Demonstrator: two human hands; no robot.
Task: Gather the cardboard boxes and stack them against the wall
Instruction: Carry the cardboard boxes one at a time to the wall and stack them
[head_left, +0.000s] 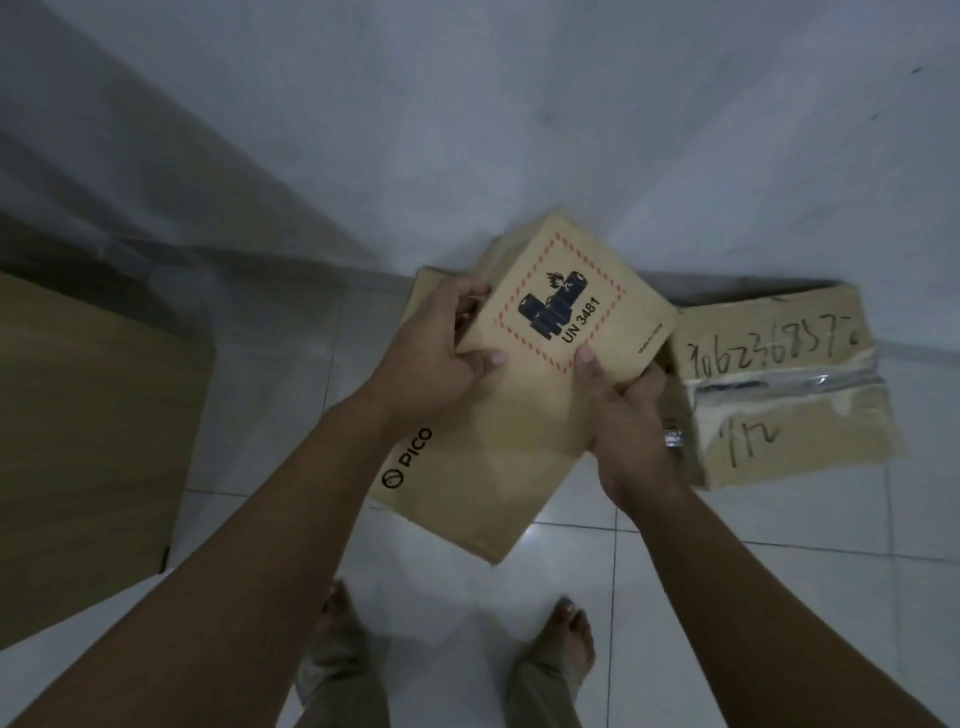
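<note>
I hold a small brown cardboard box (608, 291) with a red-dashed "UN 3481" battery label, tilted, above a larger "PICO" cardboard box (467, 478) on the floor by the white wall (519, 104). My left hand (441, 348) grips its left edge, thumb on top. My right hand (628, 415) grips its lower right corner; a ring shows on one finger. To the right, a third cardboard box (789, 395) with handwritten numbers and torn tape sits against the wall.
A big wooden-brown panel or box (88, 441) stands at the left beside the wall. White glossy floor tiles (519, 613) lie below me, and my bare feet (571, 634) stand close to the PICO box.
</note>
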